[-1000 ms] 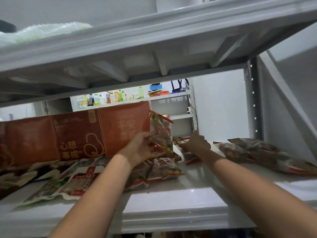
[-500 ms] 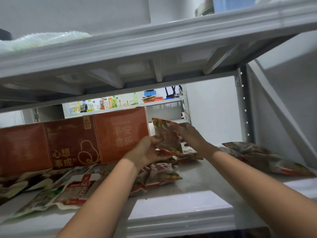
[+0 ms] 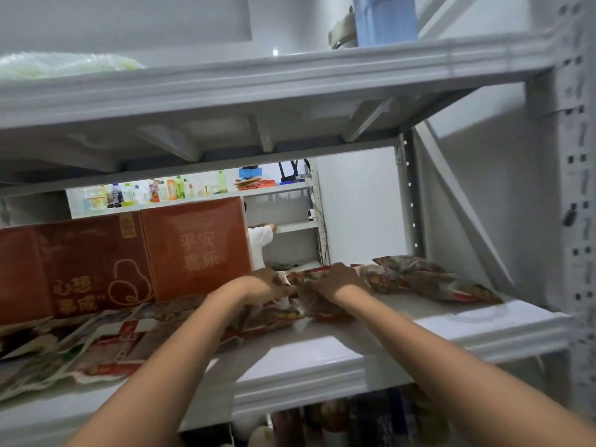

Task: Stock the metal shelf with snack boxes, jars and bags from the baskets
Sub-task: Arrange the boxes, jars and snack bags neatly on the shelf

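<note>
Both my hands reach deep into the grey metal shelf (image 3: 322,359). My left hand (image 3: 261,285) and my right hand (image 3: 335,282) lie side by side on a red-patterned snack bag (image 3: 298,279), fingers curled over it as it lies flat on a pile of similar bags (image 3: 274,317). Red boxes with gold writing (image 3: 193,246) stand in a row at the back left. Flat snack packets (image 3: 106,343) lie in front of them. More patterned bags (image 3: 419,279) lie at the back right.
The upper shelf board (image 3: 258,82) hangs close above, carrying a clear plastic bundle (image 3: 64,64) and a blue container (image 3: 383,19). A perforated upright (image 3: 577,221) stands at right. Behind the shelf is a person in white (image 3: 259,240) at another rack with bottles (image 3: 154,191).
The snack bag that both hands held upright half a second ago now lies flat on the pile, and both hands have dropped lower with it.
</note>
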